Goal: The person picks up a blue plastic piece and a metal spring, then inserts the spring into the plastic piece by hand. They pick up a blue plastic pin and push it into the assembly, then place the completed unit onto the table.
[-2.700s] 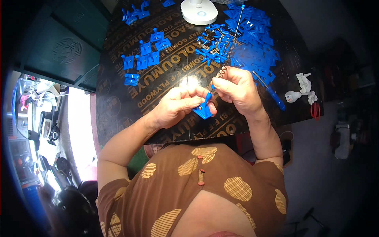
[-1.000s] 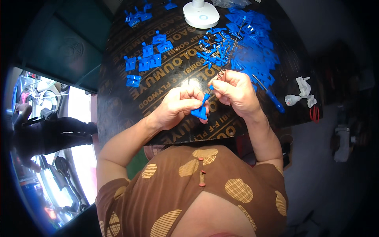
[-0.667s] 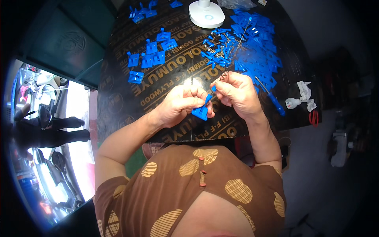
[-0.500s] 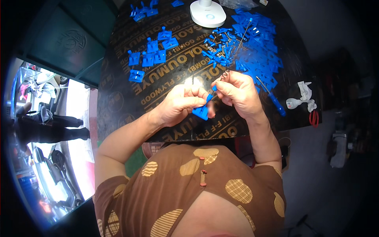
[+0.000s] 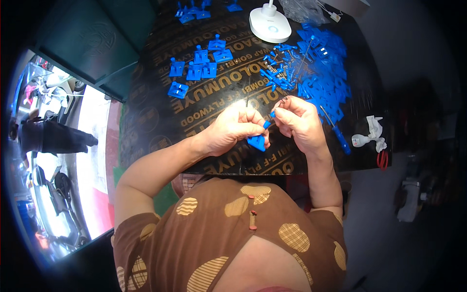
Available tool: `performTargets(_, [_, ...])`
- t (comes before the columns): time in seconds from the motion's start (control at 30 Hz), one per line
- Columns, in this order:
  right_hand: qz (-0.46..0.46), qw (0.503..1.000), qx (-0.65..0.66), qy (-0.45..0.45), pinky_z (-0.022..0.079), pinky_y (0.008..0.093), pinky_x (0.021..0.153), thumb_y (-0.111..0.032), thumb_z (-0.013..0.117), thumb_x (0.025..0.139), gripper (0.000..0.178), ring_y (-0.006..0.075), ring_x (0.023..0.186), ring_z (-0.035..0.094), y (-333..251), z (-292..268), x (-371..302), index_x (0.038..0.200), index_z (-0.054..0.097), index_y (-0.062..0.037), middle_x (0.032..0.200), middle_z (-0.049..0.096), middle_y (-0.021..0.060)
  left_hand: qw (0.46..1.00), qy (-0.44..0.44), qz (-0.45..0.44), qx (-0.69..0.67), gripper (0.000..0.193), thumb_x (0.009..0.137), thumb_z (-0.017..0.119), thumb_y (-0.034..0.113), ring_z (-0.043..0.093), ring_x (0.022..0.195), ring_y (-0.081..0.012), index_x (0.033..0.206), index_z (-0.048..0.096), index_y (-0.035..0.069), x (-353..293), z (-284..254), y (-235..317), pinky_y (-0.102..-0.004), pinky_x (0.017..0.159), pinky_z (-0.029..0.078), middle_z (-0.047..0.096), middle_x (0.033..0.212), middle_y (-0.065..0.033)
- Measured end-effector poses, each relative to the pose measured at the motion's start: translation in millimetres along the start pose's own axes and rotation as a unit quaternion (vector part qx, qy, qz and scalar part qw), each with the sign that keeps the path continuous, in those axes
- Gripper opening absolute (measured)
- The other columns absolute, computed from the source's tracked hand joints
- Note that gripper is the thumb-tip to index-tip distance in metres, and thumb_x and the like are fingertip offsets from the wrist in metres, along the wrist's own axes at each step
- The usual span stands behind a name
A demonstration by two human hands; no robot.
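Just above the table's near edge, my left hand (image 5: 229,130) is closed, thumb and fingers pinching a blue plastic bracket (image 5: 256,142). The bracket's flat slotted plate hangs below my fingertips, and a short blue stem sticks up beside them. My right hand (image 5: 302,125) is closed in a pinch close by. Between its thumb and fingertips is a small blue-tipped pin (image 5: 273,114), largely covered by the fingers. A dark coiled spring (image 5: 283,100) shows at the top of these fingers. The pin's tip sits very near the stem; whether they touch I cannot tell.
Several blue brackets with upright stems (image 5: 201,56) stand at the left of the dark printed table (image 5: 160,124). Small blue-and-metal parts (image 5: 279,70) and a heap of blue plates (image 5: 328,73) lie right. A screwdriver (image 5: 339,135), a white lamp base (image 5: 270,25) and crumpled tissue (image 5: 374,127) are there too.
The whole view has shifted, so the table's things appear further right. Both hands keep their pinches close together, and the bracket's plate has turned slightly in my left hand.
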State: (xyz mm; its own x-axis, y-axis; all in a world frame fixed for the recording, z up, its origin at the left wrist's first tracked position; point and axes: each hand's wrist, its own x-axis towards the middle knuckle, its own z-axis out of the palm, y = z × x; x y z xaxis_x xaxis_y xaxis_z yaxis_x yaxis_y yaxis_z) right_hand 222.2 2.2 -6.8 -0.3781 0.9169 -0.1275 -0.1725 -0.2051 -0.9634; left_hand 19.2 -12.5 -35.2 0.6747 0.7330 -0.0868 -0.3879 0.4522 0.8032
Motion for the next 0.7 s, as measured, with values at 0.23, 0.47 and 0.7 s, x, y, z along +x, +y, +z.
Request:
performTargets(0.23, [-0.017, 1.000, 0.008, 0.002, 0.033, 0.0181, 0.044, -0.010, 0.063, 0.087, 0.011, 0.0028, 0.050, 0.043, 3.0, -1.1, -0.2, 0.081, 0.058, -0.0018, 0.066, 0.056, 0.0004, 1.000, -0.002, 0.005, 0.013, 0.020, 0.088, 0.064, 0.017, 0.065, 0.083, -0.0209, 0.094, 0.058, -0.001, -1.1, 0.6, -0.5, -0.0340, 0.079, 0.052, 0.065, 0.088, -0.0107])
performTargets(0.47, [-0.035, 0.999, -0.003, -0.003, 0.032, 0.0176, 0.044, -0.008, 0.064, 0.086, 0.009, 0.0021, 0.050, 0.043, 3.7, 0.2, -0.6, 0.081, 0.061, -0.0015, 0.064, 0.056, -0.0015, 0.999, 0.014, -0.006, 0.048, 0.022, 0.091, 0.061, 0.022, 0.064, 0.080, -0.0192, 0.089, 0.059, 0.000, -0.6, 3.0, 0.5, -0.0321, 0.077, 0.052, 0.065, 0.084, -0.0098])
performTargets(0.7, [-0.038, 0.999, -0.013, -0.002, 0.032, 0.0173, 0.044, -0.008, 0.065, 0.085, 0.009, 0.0015, 0.050, 0.043, 5.2, -1.5, -1.0, 0.081, 0.063, -0.0011, 0.063, 0.055, -0.0022, 0.998, 0.021, -0.003, 0.058, 0.021, 0.092, 0.060, 0.021, 0.064, 0.081, -0.0181, 0.090, 0.058, 0.000, -0.3, 4.5, 0.2, -0.0315, 0.077, 0.051, 0.064, 0.085, -0.0095])
